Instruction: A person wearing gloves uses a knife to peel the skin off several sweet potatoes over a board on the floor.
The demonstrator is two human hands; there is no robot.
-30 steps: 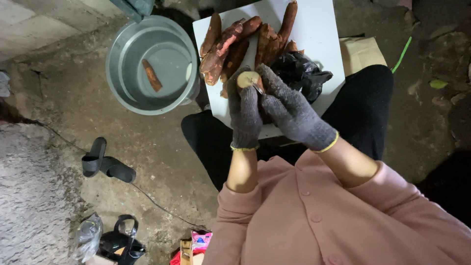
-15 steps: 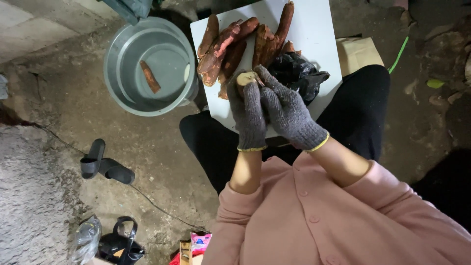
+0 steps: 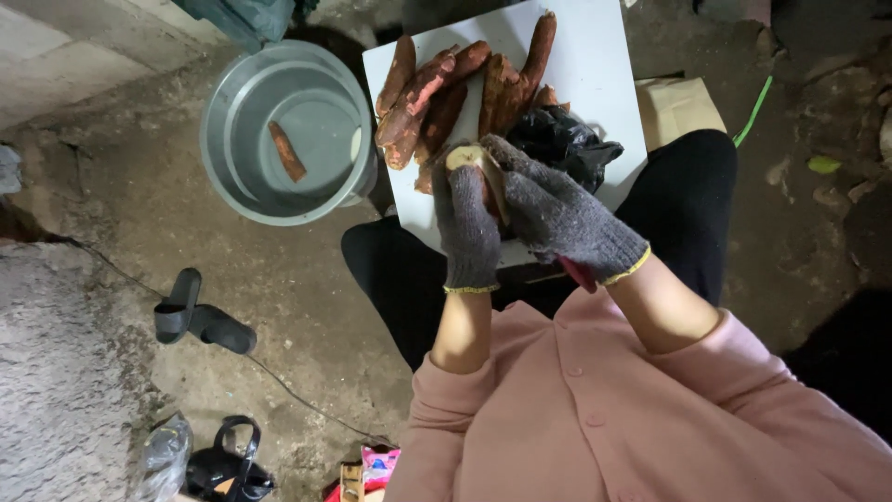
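Head view: at upper centre, both hands wear coarse grey knit gloves with yellow cuffs. The left hand (image 3: 467,228) wraps a pale, partly peeled root (image 3: 464,155), fingers curled round it; the right hand (image 3: 557,216) presses against it from the side, its fingertips hidden, so any tool cannot be made out. Behind lie rough reddish-brown roots (image 3: 437,88) and a crumpled black bag (image 3: 562,139) on a smooth white board (image 3: 604,65), its top cut off. Upper left, a round metal basin (image 3: 223,139) holds one piece (image 3: 286,151).

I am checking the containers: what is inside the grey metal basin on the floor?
Inside the metal basin lies one reddish-brown root piece. A pale item shows at the right wall, partly cut off by the rim.
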